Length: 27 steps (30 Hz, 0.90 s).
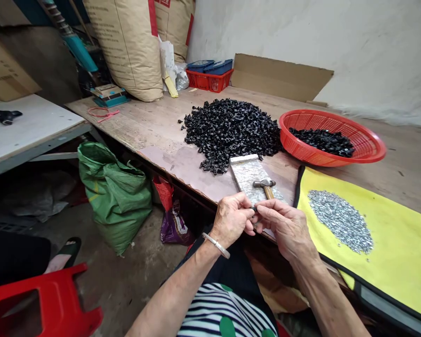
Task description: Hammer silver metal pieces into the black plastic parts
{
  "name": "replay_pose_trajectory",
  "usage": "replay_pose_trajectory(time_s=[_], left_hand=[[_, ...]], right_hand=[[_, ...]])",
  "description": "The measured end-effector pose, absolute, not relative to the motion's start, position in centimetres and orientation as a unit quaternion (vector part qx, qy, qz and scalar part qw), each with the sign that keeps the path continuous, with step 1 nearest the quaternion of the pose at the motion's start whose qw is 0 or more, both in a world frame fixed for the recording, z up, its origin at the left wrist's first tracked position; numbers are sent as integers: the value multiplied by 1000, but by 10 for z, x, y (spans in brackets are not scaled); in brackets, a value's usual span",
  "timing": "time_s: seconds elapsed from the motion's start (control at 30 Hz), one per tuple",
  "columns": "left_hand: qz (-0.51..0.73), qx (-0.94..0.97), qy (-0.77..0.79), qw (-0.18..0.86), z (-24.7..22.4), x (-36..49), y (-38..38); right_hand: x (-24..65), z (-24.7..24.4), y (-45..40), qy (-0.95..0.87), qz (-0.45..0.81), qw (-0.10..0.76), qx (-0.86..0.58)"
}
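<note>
My left hand and my right hand meet fingertip to fingertip at the table's front edge. Pinched between them is a small black plastic part, mostly hidden by the fingers. Just beyond them lies a worn metal plate, with a small hammer resting on it. A heap of black plastic parts spreads behind the plate. To the right, a pile of small shiny metal pieces lies on a yellow cloth.
A red plastic basket holding more black parts stands right of the heap. Large paper sacks and a red crate are at the back. On the floor at left are a green sack and a red stool.
</note>
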State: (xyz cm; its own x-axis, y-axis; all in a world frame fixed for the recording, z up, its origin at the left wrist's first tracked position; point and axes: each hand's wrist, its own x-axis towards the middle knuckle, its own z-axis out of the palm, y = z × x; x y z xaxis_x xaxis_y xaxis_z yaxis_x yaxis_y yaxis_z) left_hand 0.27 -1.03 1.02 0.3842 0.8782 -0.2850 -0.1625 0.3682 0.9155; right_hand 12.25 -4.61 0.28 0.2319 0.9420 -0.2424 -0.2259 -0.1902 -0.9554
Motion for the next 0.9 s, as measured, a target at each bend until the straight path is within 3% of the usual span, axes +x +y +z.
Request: replay_pose_trajectory(time_s=[0.5,0.63,0.73,0.9], left_hand=[[394,392,374,742,-1,5,-14],[398,395,373,740,1,2,-9],[404,397,384,729,-2,0,-4],[418,406,406,704,-11,1,3]], right_hand=[[123,2,-45,-275,517,559,-587],[135,9,-51,-331,441,531,-644],[152,10,-60,-431,270,460,-728],[165,-5,-73,-605,21,246,-757]])
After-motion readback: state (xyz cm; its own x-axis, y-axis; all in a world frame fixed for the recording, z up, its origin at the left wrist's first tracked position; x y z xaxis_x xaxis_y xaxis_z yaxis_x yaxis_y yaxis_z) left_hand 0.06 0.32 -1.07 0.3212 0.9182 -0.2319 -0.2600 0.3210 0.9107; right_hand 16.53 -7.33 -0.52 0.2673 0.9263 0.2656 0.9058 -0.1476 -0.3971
